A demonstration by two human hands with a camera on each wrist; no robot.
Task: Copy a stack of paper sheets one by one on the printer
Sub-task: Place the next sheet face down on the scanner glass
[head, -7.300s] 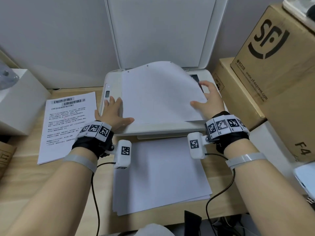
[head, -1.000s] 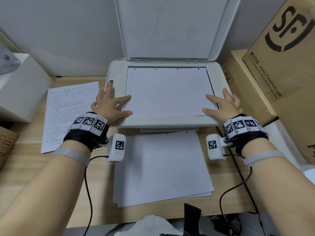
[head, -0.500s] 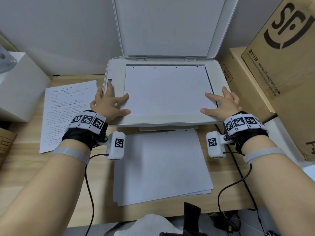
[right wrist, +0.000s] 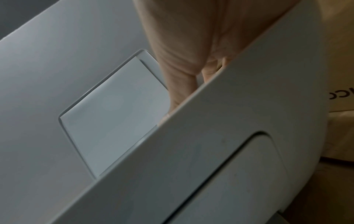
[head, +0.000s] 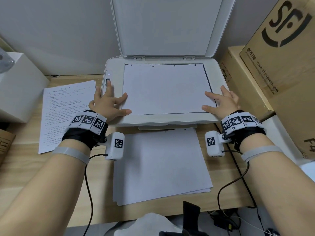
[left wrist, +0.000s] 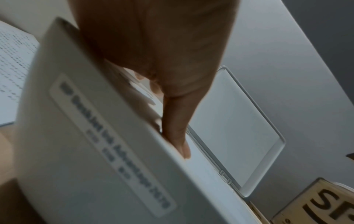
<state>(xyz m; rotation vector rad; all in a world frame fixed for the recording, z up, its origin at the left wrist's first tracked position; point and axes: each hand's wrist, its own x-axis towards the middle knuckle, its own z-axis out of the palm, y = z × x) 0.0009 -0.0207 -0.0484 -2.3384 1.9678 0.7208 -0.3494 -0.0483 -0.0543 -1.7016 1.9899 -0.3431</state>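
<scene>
Sheet: flat white punched paper sheet (head: pixel 166 89) on my printer (head: pixel 219 77) glass, lid (head: pixel 163 26) up.
Left grip: my left hand (head: pixel 109 103) splayed, loose, fingertips at the sheet's edge.
Right grip: my right hand (head: pixel 223 103) flat, holding nothing.
Stack: smooth white stack (head: pixel 160 166) on wooden worktop (head: pixel 25 160).

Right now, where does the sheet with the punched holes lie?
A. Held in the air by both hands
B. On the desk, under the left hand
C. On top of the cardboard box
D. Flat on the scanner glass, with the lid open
D: the sheet lies flat on the printer glass, and the lid stands open behind it.
</scene>
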